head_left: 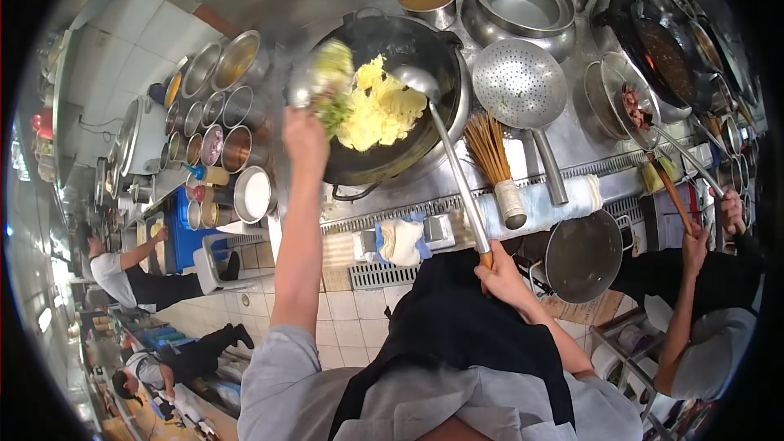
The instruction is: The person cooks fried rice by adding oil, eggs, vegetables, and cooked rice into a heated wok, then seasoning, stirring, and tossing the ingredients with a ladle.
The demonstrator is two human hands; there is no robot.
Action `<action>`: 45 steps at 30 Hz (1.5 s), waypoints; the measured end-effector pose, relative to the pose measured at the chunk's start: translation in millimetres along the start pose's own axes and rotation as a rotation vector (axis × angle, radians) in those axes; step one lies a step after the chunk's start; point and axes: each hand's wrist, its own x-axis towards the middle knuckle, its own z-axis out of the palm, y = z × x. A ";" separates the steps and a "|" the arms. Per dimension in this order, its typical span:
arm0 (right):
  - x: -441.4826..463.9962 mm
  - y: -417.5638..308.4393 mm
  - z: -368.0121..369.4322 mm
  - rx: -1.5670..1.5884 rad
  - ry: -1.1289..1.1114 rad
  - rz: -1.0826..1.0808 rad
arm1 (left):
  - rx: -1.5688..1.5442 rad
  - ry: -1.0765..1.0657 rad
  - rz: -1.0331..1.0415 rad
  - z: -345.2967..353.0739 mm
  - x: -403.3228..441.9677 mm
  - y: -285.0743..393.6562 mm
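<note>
A black wok (392,167) on the range holds a heap of yellow scrambled egg (384,110). At the wok's left rim, my left hand (306,139) is closed around a metal bowl (299,91), smeared by motion and partly hidden. Chopped green leaves (333,86) are spilling from the bowl beside the egg. Lower right, my right hand (502,278) grips the wooden end of a long-handled ladle (459,175), whose round head rests in the wok against the egg.
A perforated strainer (519,82) and a bamboo brush (490,155) lie right of the wok. Pots (523,4) stand behind. Several metal bowls (237,61) sit on the left. A folded cloth (402,242) lies in front. Another person's hands (709,233) work at the right.
</note>
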 end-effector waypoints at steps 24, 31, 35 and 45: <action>29.5 -127.5 34.3 -0.189 -0.048 -0.100 | -0.867 0.676 -1.094 -246.2 -320.9 -57.0; -43.5 -93.8 64.3 0.013 -0.063 -0.106 | 0.474 0.749 -2.109 -438.7 -673.2 40.4; 34.3 -92.3 79.8 -0.083 -0.121 -0.024 | 0.591 0.999 -2.139 -457.9 -801.7 100.3; 42.8 -93.7 110.7 -0.024 0.004 -0.079 | 0.248 1.333 -2.107 -430.8 -907.1 133.7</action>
